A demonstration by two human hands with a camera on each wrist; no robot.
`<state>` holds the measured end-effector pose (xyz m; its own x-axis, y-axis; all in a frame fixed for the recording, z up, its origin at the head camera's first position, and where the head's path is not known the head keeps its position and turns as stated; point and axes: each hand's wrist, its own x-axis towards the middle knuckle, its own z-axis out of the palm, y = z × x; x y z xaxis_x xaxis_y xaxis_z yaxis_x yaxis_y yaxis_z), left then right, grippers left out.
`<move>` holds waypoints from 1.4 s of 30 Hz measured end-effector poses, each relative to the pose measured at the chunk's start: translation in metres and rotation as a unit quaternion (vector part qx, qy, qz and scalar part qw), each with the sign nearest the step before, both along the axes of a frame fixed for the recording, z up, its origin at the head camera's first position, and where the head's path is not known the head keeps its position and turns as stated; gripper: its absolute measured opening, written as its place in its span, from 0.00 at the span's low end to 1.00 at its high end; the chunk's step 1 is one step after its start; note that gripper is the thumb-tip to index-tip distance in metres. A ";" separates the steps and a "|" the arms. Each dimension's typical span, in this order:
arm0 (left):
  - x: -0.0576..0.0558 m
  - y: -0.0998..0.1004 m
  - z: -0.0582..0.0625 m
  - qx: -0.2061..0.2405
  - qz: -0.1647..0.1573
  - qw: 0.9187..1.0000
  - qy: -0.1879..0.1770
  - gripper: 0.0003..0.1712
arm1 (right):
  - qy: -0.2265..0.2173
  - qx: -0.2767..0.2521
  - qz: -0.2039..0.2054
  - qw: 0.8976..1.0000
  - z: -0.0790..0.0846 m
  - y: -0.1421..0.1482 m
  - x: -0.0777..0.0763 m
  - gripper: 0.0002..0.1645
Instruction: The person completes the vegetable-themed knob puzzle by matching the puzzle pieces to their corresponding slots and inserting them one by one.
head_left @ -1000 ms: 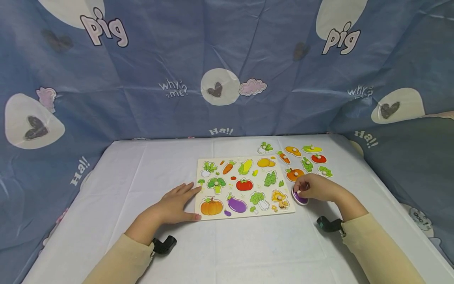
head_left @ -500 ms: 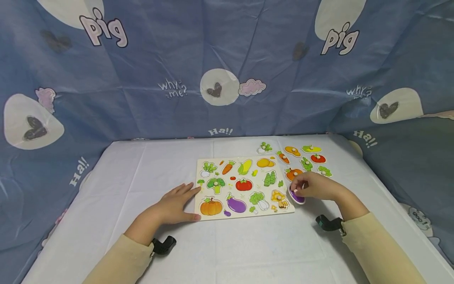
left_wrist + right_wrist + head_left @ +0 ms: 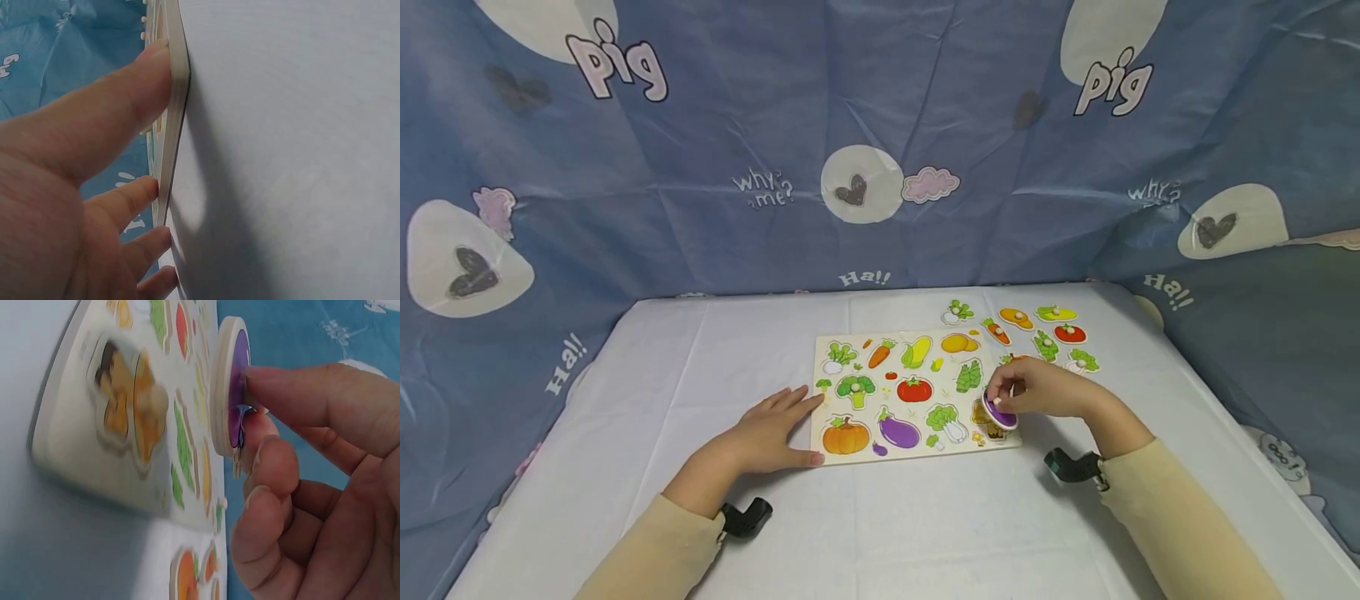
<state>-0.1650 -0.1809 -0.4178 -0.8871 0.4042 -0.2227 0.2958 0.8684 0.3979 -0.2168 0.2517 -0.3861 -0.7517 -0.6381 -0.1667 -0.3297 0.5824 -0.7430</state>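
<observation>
My right hand (image 3: 1037, 390) pinches a purple eggplant puzzle piece (image 3: 228, 387) by its small knob. The piece is raised and tilted over the right edge of the vegetable puzzle board (image 3: 865, 417). In the head view it covers part of the mushroom piece (image 3: 128, 400), which is seated in the board with its knob up. My left hand (image 3: 775, 433) rests at the board's left edge, fingers spread, the thumb (image 3: 150, 81) on the near corner. The printed eggplant spot (image 3: 900, 430) lies at the lower middle of the board. A broccoli piece (image 3: 855, 390) with a knob sits in the board.
Several loose knobbed pieces lie beyond and right of the board, among them a tomato (image 3: 1070, 333), corn (image 3: 1056, 313), a carrot (image 3: 996, 331), a potato (image 3: 1016, 317) and a turnip (image 3: 957, 312). The pumpkin piece (image 3: 186, 575) is partly behind the right hand in the head view.
My right hand has moved left with the eggplant piece, from the cloth beside the board to over its right edge. The left hand has stayed put.
</observation>
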 end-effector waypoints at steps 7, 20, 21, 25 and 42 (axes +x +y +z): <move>-0.001 -0.001 -0.003 0.002 -0.003 1.000 0.000 0.56 | 0.005 0.005 0.018 1.000 -0.001 -0.024 -0.002 0.04; -0.001 -0.002 0.001 0.004 -0.006 1.000 -0.003 0.56 | -0.008 0.007 0.070 0.997 -0.007 -0.072 -0.006 0.05; 0.000 -0.002 0.001 0.005 -0.005 1.000 -0.004 0.56 | -0.006 0.006 0.075 0.997 -0.007 -0.075 -0.005 0.05; 0.000 -0.001 0.002 0.007 -0.004 1.000 -0.007 0.56 | -0.002 0.001 0.094 0.996 -0.007 -0.086 -0.005 0.06; 0.000 0.000 0.001 0.004 -0.005 1.000 -0.003 0.56 | -0.028 -0.004 0.120 0.992 -0.014 -0.123 -0.007 0.08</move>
<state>-0.1650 -0.1813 -0.4169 -0.8820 0.4144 -0.2245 0.3020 0.8626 0.4060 -0.2240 0.1283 -0.4005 -0.5670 -0.7996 -0.1979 -0.4166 0.4856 -0.7686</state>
